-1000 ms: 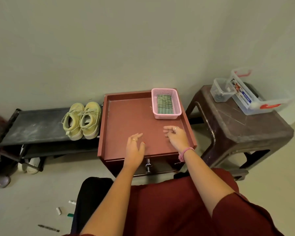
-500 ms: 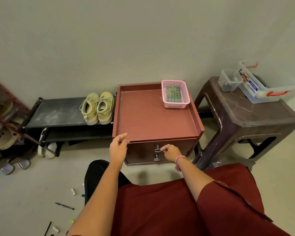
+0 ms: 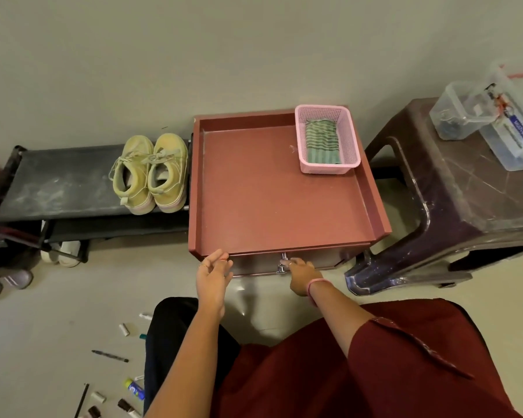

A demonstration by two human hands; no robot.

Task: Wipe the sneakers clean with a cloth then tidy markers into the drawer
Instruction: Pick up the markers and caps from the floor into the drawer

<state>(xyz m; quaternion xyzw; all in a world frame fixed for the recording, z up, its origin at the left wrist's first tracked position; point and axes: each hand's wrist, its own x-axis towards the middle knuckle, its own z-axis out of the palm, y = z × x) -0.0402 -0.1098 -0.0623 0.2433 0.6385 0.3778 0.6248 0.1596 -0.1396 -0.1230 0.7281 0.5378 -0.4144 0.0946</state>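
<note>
A person sits facing a low reddish-brown cabinet (image 3: 284,188) that stands against a pale wall. Its top is a shallow tray with raised edges, and the drawer (image 3: 311,262) sits just under the front lip, closed or nearly so.

The right hand (image 3: 299,276) reaches to the drawer front, and its grip is closed on the small metal handle (image 3: 282,263), with the fingers curled around it. A pink band circles that wrist. The left hand (image 3: 213,279) hovers at the front left corner of the cabinet, its grip open, fingers relaxed and slightly spread, the fingertips at the edge of the tray top; whether they touch it I cannot tell. It holds nothing.

In the back right corner of the tray stands a pink basket (image 3: 349,134), and a folded green striped cloth (image 3: 322,141) lies inside it.

The sneakers (image 3: 151,173), a pale yellow-green pair, stand side by side on a black shoe rack (image 3: 61,185) just left of the cabinet, toes toward the wall, the nearer one almost touching the cabinet's side. More shoes are partly visible on the floor under and beside the rack.

The markers (image 3: 111,356) lie scattered on the floor at the lower left, beside the person's knee, mixed with caps and other small pens, well apart from the drawer.

To the right of the cabinet stands a dark brown plastic stool (image 3: 453,206), carrying two clear plastic boxes (image 3: 459,116) near its back edge.
</note>
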